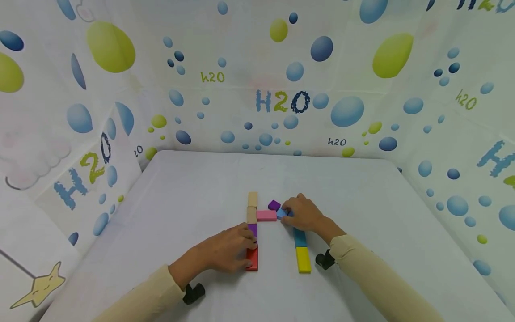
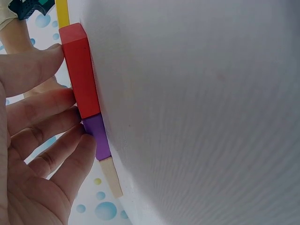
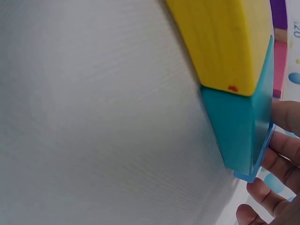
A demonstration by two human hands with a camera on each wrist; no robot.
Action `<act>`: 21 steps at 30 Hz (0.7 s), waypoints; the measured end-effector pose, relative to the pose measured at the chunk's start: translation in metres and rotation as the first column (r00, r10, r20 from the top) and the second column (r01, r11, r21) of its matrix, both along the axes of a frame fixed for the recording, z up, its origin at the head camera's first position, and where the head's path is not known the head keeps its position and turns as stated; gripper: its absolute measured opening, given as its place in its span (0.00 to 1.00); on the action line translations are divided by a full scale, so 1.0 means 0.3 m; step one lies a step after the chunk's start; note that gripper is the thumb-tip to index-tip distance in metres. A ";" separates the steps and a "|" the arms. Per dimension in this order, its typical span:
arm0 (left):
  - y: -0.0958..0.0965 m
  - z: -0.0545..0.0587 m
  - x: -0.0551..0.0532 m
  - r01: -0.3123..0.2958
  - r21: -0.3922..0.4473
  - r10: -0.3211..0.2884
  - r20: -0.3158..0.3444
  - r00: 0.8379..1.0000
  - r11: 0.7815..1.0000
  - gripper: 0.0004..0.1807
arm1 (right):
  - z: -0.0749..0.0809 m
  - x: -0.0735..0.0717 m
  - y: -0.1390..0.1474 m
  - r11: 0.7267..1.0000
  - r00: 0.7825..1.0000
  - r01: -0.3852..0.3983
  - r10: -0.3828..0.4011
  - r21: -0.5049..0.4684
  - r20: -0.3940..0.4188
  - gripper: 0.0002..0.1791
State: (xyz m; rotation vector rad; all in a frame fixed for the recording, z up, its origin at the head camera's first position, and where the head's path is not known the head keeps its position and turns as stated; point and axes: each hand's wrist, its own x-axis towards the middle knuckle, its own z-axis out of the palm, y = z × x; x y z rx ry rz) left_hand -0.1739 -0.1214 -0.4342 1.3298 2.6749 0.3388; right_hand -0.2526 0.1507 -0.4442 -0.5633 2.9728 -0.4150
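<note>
Wooden blocks lie on the white table in two rows. My left hand (image 1: 229,248) rests on the left row, its thumb and fingers touching the red block (image 2: 82,77) and the purple block (image 2: 97,137). Beyond these come two plain wood blocks (image 1: 252,208) and, pointing sideways, a pink block (image 1: 266,216). At the pink one's right end, my right hand (image 1: 302,213) pinches a small blue block (image 1: 281,213), partly covered by the fingers. Under this hand, a teal block (image 1: 300,238) meets a yellow block (image 1: 303,260) in the right row.
A small dark purple block (image 1: 274,205) lies just behind the pink one, close to the right fingertips. The white table (image 1: 193,188) stretches around the blocks, up to a cloth backdrop (image 1: 241,53) printed with bubbles and lettering.
</note>
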 end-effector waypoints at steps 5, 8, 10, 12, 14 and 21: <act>-0.001 0.000 0.001 0.000 0.002 0.000 0.003 1.000 1.000 0.22 | 0.001 0.003 0.004 1.000 1.000 -0.001 0.001 -0.001 -0.001 0.23; -0.002 0.000 0.002 -0.002 0.007 0.002 0.007 1.000 1.000 0.22 | 0.002 0.006 0.011 1.000 1.000 0.006 -0.006 -0.008 0.002 0.25; -0.003 0.002 0.004 -0.004 0.008 0.004 0.007 1.000 1.000 0.22 | 0.003 0.008 0.020 1.000 1.000 0.018 -0.018 -0.010 0.008 0.25; -0.003 0.002 0.005 -0.006 0.007 0.006 0.005 1.000 1.000 0.22 | 0.001 0.008 0.031 1.000 0.999 0.029 -0.029 -0.009 0.015 0.24; -0.002 0.003 0.006 -0.008 0.005 0.008 0.000 1.000 1.000 0.22 | -0.002 0.008 0.044 0.999 0.999 0.039 -0.039 -0.011 0.022 0.23; -0.002 0.002 0.003 -0.007 0.003 0.007 0.004 1.000 1.000 0.22 | -0.003 0.010 0.077 0.998 0.999 0.031 -0.028 -0.060 0.045 0.21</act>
